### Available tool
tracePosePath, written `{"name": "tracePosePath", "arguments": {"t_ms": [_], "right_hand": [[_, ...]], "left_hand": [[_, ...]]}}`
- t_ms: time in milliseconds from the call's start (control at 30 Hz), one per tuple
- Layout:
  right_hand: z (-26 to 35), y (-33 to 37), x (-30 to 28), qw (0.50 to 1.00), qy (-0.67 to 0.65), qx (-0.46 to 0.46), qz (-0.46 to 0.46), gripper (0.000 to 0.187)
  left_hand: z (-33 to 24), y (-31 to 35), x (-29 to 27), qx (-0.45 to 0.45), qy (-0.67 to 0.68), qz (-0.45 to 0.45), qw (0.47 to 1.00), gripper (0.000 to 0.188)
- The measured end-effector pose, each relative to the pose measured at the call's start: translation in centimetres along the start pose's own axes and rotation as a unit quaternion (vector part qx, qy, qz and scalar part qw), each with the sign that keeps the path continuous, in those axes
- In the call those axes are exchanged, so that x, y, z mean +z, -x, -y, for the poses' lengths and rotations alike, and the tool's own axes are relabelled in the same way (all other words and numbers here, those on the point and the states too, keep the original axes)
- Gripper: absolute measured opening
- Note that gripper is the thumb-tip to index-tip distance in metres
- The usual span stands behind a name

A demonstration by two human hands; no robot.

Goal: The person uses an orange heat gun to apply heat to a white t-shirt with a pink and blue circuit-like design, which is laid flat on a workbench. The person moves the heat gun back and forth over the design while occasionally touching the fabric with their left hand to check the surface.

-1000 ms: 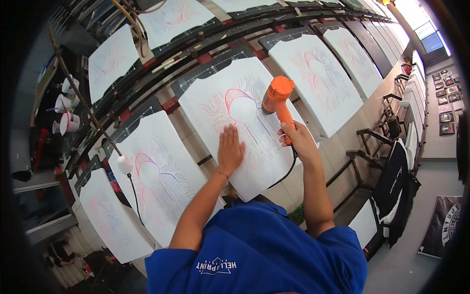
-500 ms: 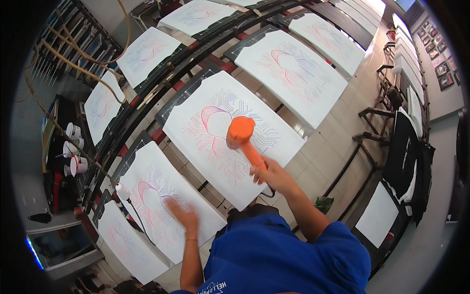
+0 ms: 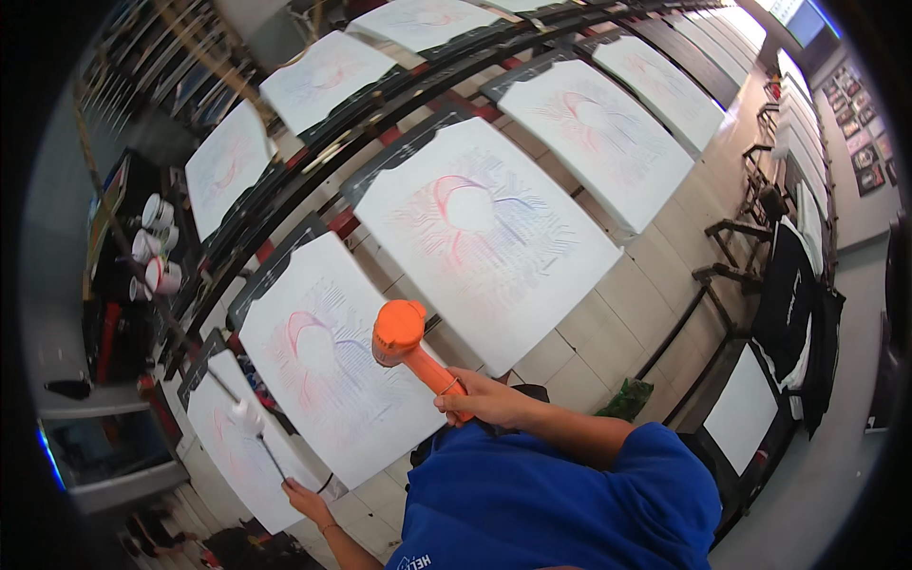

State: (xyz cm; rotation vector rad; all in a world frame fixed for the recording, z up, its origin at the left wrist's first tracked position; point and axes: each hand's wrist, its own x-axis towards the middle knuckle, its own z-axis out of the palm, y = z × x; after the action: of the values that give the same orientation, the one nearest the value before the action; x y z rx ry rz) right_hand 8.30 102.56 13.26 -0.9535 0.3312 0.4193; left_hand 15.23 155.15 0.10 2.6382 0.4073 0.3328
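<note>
Head view shows the right hand [image 3: 486, 400] wrapped around an orange heat gun [image 3: 410, 344]; toward seven o'clock, the left hand [image 3: 310, 503] pinches a black power cord [image 3: 273, 457].

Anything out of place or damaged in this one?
Possibly a crumpled green packet-like item near the long black rail: it looks stray beside neatly spaced white printed fabric panels. No spill or damage shows through the blur.

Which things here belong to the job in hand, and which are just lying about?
Likely in the job:
heat gun, in the right grip
cord, at the left grip
prints
boards under them

Seemingly just lying about:
tubs
green packet
black cloths
</note>
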Motion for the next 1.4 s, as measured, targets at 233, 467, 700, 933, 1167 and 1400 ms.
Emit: {"name": "tracePosePath", "arguments": {"t_ms": [233, 467, 700, 933, 1167, 1400], "right_hand": [[-3.4, -6.3, 12.3, 0.998, 0.042, 0.050, -0.001, 0.034], [-0.3, -12.0, 20.0, 0.982, 0.174, 0.040, -0.055, 0.039], [6.8, -20.4, 21.6, 0.959, 0.252, -0.059, -0.115, 0.039], [4.9, -26.4, 18.5, 0.926, 0.308, -0.061, -0.209, 0.034], [3.8, -28.0, 19.1, 0.938, 0.276, -0.060, -0.198, 0.031], [3.8, -29.5, 18.7, 0.944, 0.273, -0.048, -0.179, 0.031]], "left_hand": [[17.0, -3.8, -12.8, -0.134, -0.074, -0.233, 0.960, 0.049], [34.2, -4.8, -19.2, -0.281, -0.210, -0.147, 0.925, 0.045], [41.8, -15.4, -14.1, -0.212, -0.041, -0.200, 0.956, 0.040], [37.7, -19.4, -7.5, -0.215, 0.055, -0.143, 0.965, 0.046], [31.9, -22.1, -5.5, -0.185, 0.014, -0.119, 0.975, 0.042], [29.8, -22.9, -4.0, -0.172, -0.069, -0.096, 0.978, 0.042]]}}
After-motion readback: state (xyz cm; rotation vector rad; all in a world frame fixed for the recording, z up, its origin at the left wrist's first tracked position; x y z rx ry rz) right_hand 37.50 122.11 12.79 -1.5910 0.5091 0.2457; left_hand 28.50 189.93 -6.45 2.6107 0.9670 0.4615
